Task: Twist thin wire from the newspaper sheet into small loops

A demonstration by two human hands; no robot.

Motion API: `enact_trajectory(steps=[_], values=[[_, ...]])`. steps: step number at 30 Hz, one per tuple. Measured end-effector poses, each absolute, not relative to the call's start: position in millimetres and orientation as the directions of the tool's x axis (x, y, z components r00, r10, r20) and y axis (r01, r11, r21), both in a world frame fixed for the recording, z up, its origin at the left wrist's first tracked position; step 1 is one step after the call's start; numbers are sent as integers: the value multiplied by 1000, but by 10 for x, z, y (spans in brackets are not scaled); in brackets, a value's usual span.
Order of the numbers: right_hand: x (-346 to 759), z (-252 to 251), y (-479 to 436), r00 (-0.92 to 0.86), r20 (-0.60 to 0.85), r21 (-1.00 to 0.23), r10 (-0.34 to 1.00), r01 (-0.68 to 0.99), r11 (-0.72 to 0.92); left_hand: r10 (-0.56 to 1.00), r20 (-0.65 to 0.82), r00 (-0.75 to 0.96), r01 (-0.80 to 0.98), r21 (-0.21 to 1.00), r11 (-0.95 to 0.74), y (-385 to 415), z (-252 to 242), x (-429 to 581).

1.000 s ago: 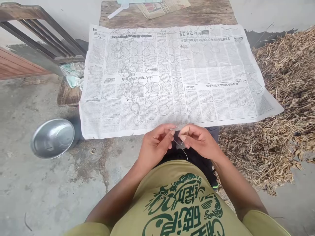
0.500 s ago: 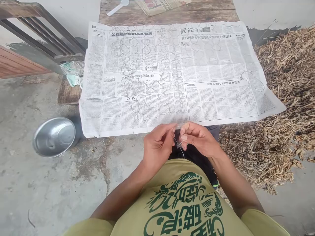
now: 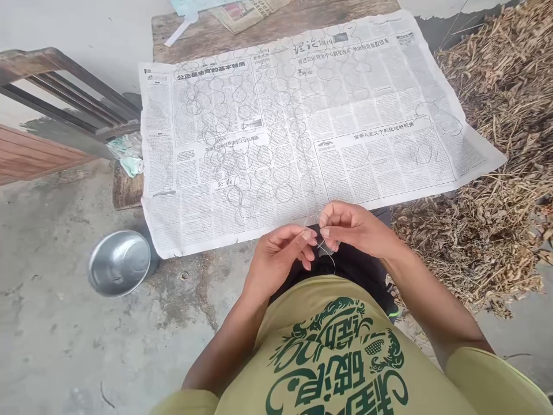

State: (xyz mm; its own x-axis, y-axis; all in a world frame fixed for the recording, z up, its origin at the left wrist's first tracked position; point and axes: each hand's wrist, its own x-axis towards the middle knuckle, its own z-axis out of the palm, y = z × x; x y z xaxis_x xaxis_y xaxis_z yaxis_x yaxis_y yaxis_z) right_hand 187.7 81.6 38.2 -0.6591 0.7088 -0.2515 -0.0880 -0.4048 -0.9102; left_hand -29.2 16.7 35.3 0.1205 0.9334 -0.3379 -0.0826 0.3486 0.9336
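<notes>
Between both hands is a thin, pale wire, curved into a small loop at the top, its tail hanging toward the shirt. My left hand pinches the loop's left side between thumb and index finger, the other fingers curled loosely. On the opposite side, my right hand grips the wire with thumb and fingertips. The hands are close together at the near edge of a newspaper sheet. Many thin loops shaped like figure eights lie on the paper, some overlapping at the left.
The newspaper covers most of a wooden table, with a folded paper and a white strip at the back. A metal basin is on the floor left, near a wooden chair. Dried plants are heaped at right.
The camera view has turned and shifted, so the newspaper appears tilted. My left fingers have spread slightly, and the wire's loop now shows more fully between my hands.
</notes>
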Motion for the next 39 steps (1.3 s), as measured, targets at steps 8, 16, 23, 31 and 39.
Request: enact_trajectory(steps=[8,16,23,31,39], values=[[1791,433,805,-610,-269,-947,745,24,-322,873,-436,217,-105,879,465,170,375,-286],[1848,549,747,-485,-66,-967,872,248,64,843,-527,108,-330,781,530,261,336,-286],[2134,560,487,-847,202,-543,491,321,776,807,-588,62,-561,648,515,300,377,-241],[2194,475,536,-897,364,-166,250,202,965,788,-586,191,-515,623,588,334,401,-138],[2173,478,591,-888,352,-243,296,219,945,835,-549,51,-504,707,496,266,311,-73]])
